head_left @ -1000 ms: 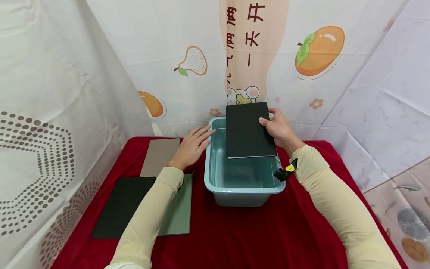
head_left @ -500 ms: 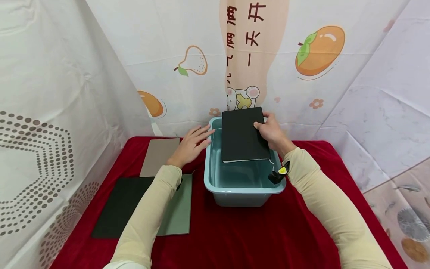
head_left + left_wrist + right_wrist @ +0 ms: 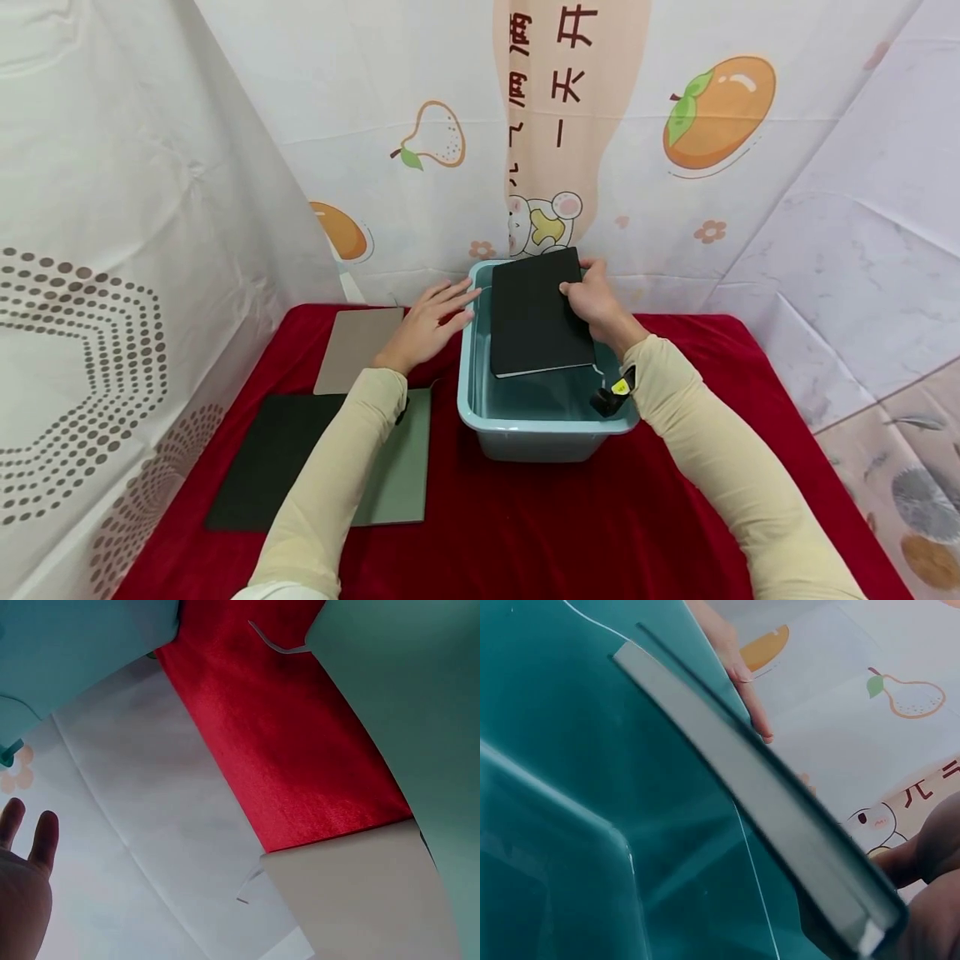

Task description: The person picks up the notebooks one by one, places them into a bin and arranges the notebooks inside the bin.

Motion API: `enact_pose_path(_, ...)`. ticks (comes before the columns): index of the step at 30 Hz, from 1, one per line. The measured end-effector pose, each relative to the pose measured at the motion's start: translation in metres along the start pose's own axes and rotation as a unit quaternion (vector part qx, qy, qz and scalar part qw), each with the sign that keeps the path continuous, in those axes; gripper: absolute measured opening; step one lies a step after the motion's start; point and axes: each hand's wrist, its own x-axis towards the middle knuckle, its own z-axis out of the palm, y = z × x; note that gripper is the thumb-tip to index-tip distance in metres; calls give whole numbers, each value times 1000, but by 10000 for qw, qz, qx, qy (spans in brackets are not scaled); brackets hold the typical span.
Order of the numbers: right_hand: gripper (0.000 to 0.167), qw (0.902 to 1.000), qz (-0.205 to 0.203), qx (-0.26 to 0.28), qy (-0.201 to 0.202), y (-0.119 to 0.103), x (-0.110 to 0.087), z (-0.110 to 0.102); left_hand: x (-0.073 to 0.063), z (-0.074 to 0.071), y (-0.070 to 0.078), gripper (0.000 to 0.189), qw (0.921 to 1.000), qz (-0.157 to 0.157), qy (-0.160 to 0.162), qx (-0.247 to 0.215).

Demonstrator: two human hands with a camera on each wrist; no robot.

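My right hand (image 3: 596,304) grips a black notebook (image 3: 536,312) by its right edge, thumb on the cover. The notebook is tilted over the blue plastic basin (image 3: 547,425), its lower edge inside the rim outline. In the right wrist view the pale page block (image 3: 757,791) shows between the covers, and a thin ribbon hangs from it. My left hand (image 3: 427,325) lies at the basin's left rim with its fingers straight and spread, holding nothing. Only part of that hand (image 3: 22,892) appears in the left wrist view.
Left of the basin, a beige notebook (image 3: 356,346), a second black notebook (image 3: 277,467) and a light green notebook (image 3: 397,467) lie on the red cloth (image 3: 540,525). My left forearm partly covers them. A printed curtain (image 3: 337,100) hangs close behind the basin.
My right hand has moved the black notebook left and down, lower over the basin, and tilted it more. My left hand has stayed at the left rim.
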Motion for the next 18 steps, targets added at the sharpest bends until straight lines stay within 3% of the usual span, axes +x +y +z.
enact_pose_path(18, 58, 9988, 288, -311, -244, 11, 10, 12, -1, 1, -1, 51, 10000, 40, 59, -18)
